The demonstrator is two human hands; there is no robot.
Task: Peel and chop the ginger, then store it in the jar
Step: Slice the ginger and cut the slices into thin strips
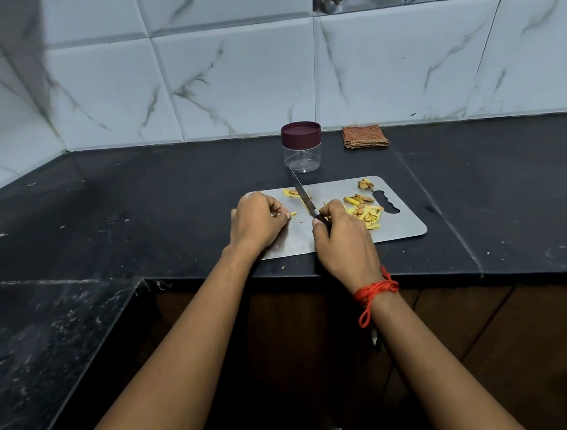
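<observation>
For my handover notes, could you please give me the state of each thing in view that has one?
jar: lid on, empty
knife: gripped by right hand, tip towards the jar
ginger strips: cut, on cutting board
left hand: curled, fingertips pinching a piece
cloth: folded

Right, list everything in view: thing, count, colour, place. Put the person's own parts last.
Board: one, grey, on the counter in front of the person.
Ginger: many cut strips and peels, yellow and brown, on the board, mostly at its right end, a few near the blade.
Knife: one, dark handle, blade tip pointing toward the jar.
Jar: one, clear with maroon lid on, empty, behind the board.
Cloth: one, folded, orange-brown check, right of the jar by the wall.
Counter: one, black stone.
Wall tiles: white marbled, behind the counter.
Thread: red, around the right wrist.
Left hand: fingers curled, on the board's left end.
Right hand: holding the knife.
</observation>
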